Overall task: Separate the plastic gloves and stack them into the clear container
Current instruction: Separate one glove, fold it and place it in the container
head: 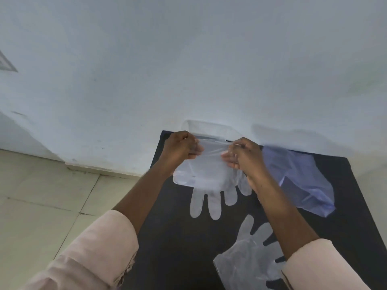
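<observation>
A thin clear plastic glove (209, 181) hangs by its cuff between my hands, fingers pointing down towards me. My left hand (180, 146) pinches the cuff's left side and my right hand (243, 155) pinches its right side. The glove hangs in front of the clear container (206, 127), which stands at the far edge of the black table (173, 237) against the wall. The glove and my hands hide most of the container. A loose pile of clear gloves (249, 254) lies near me under my right forearm.
A crumpled bluish plastic bag (303, 178) lies on the table's right side. A white wall rises just behind the table. Pale floor tiles (41, 195) show to the left, beyond the table's left edge.
</observation>
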The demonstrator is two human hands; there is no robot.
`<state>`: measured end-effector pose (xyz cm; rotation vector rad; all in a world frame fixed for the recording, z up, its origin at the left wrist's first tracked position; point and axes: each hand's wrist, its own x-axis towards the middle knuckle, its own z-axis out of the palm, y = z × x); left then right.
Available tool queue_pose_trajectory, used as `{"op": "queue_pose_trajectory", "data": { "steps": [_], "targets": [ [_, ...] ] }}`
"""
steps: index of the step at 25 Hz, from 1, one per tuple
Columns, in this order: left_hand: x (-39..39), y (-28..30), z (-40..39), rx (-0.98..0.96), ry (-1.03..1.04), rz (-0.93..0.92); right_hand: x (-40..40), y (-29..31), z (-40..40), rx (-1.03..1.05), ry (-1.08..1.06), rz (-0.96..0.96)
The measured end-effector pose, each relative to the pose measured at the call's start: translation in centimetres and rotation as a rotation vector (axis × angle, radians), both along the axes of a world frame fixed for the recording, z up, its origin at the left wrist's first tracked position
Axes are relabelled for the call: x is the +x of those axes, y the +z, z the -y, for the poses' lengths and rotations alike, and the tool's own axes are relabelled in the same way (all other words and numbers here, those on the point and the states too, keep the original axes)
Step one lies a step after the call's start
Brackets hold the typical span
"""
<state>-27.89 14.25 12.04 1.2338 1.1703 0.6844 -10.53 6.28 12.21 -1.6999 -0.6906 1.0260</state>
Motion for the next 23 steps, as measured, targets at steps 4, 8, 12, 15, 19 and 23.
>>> {"op": "queue_pose_trajectory", "data": {
  "steps": [4,8,12,15,19,23],
  "targets": [
    [1.0,0.6,-6.9,-0.025,-0.018,0.0,0.1,0.0,-6.3,-0.015,-0.045,0.025],
    [2.7,0.1,-12.7,-0.032,-0.015,-0.019,0.9,-0.4,-12.1,0.006,-0.089,0.003],
    [4.1,-1.5,-15.9,-0.029,0.031,-0.001,1.2,-2.0,-16.1,0.021,-0.157,0.024],
    [4.7,-0.8,-17.0,0.152,0.085,-0.001,1.4,-1.6,-17.5,0.145,-0.189,0.103],
    [4.1,2.6,-16.7,0.512,0.088,0.144,0.8,0.7,-16.3,0.552,-0.191,0.282],
    [1.8,0.0,-14.0,0.557,-0.005,0.205,-0.6,-2.2,-12.3,0.577,-0.099,0.406]
  ]
}}
